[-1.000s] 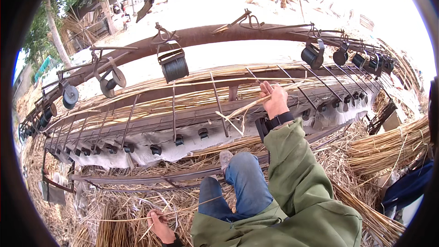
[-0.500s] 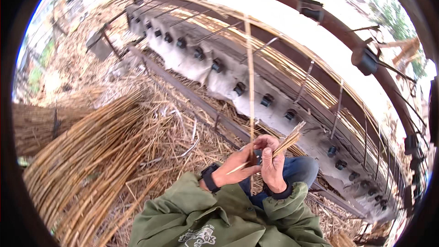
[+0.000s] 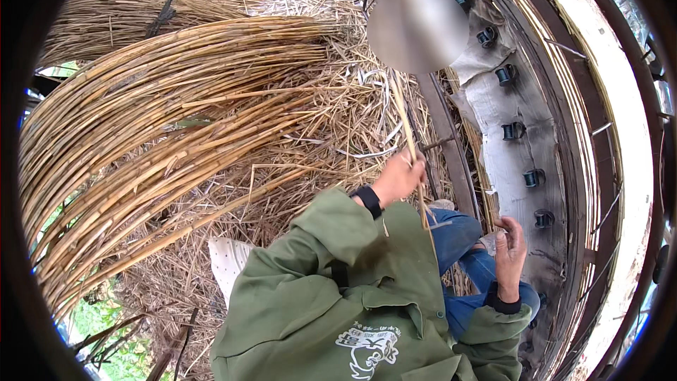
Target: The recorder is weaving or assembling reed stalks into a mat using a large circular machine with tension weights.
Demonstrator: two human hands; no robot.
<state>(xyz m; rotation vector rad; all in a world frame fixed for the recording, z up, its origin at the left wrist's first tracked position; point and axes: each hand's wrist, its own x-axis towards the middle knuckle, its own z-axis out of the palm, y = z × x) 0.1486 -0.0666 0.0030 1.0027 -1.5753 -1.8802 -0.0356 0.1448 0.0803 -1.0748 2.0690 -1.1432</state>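
My left hand [image 3: 400,175] is closed around a long pale reed stalk [image 3: 404,113], which runs up from my lap past the fist. Dry leaf shreds [image 3: 431,220] hang from the stalk just below that hand. Over by my knee, my right hand [image 3: 511,252] is raised with thumb and fingers a little apart, and nothing shows in it. It is close to the grey cloth strip [image 3: 529,148] with its row of black spools [image 3: 530,178]. A round blurred patch covers the stalk's upper end.
Large bundles of brown reeds [image 3: 176,77] lie to the left, one tied with a dark band [image 3: 162,14]. Loose straw [image 3: 296,176] litters the ground. A rusty metal bar [image 3: 448,141] passes beside my knee, and a long frame with reeds [image 3: 571,85] curves along the right.
My view has swung left toward the reed bundles. My hands have come apart; the short broken stalk pieces are gone from my right hand. My left hand still grips a reed stalk.
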